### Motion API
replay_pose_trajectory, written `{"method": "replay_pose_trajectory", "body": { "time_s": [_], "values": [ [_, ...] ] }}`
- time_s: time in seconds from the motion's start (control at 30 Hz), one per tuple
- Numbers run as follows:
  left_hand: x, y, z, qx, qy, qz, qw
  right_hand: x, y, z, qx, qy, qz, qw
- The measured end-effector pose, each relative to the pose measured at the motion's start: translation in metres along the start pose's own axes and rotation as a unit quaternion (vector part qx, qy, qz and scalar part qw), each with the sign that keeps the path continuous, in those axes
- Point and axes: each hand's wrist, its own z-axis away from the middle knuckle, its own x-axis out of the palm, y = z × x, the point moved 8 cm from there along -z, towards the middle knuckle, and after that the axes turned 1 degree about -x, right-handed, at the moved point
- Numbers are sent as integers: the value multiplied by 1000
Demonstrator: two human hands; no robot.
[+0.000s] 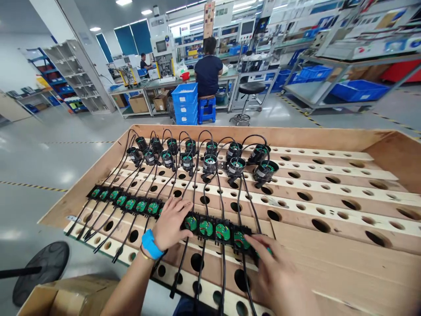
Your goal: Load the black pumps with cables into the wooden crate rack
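Observation:
A long row of black housings with green round circuit boards (205,228) lies across a wooden rack with holes (329,206). My left hand (171,224), with a blue wristband, rests flat on the middle of the row. The fingers of my right hand (272,267) press on the housing at the row's right end (241,240). Black cables (197,175) run from the housings up to a double row of black cylindrical units (210,160) standing at the rack's far side.
The rack sits in a wooden crate (397,153). A cardboard box (66,298) and a black stool seat (41,270) lie at the lower left. Far off, a seated person (208,70) works at a bench beside stacked blue bins (185,103).

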Motion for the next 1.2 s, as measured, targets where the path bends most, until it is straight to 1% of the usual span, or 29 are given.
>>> {"method": "replay_pose_trajectory", "body": {
  "time_s": [0.07,0.13,0.2,0.27,0.33,0.4,0.5,0.7,0.8,0.97,1.07,1.2],
  "values": [
    [8,-13,-4,15,-31,14,999,16,-41,-2,-40,-4,-35,999],
    [16,-15,-8,36,-46,34,998,33,-80,-3,-53,0,-69,996],
    [20,-14,-11,49,-47,45,997,47,-115,-6,-65,24,-73,995],
    [21,-14,-11,56,-43,44,997,57,-143,-13,-84,38,-44,995],
    [21,-14,-11,60,-46,47,996,63,-158,-23,-81,46,-15,996],
    [22,-16,-11,58,-52,58,995,65,-161,-33,-55,48,-3,997],
    [25,-18,-12,58,-52,66,995,73,-160,-43,-23,23,5,999],
    [29,-19,-10,64,-47,61,995,85,-152,-45,-6,-6,-11,1000],
    [31,-21,-10,64,-54,61,995,83,-148,-47,-8,-25,-1,1000],
    [32,-22,-11,73,-40,53,995,73,-148,-47,-20,1,20,1000],
    [33,-24,-10,82,-27,45,995,75,-149,-44,-32,3,37,999],
    [34,-26,-9,96,-15,35,995,79,-151,-40,-44,-12,47,998]
  ]
}}
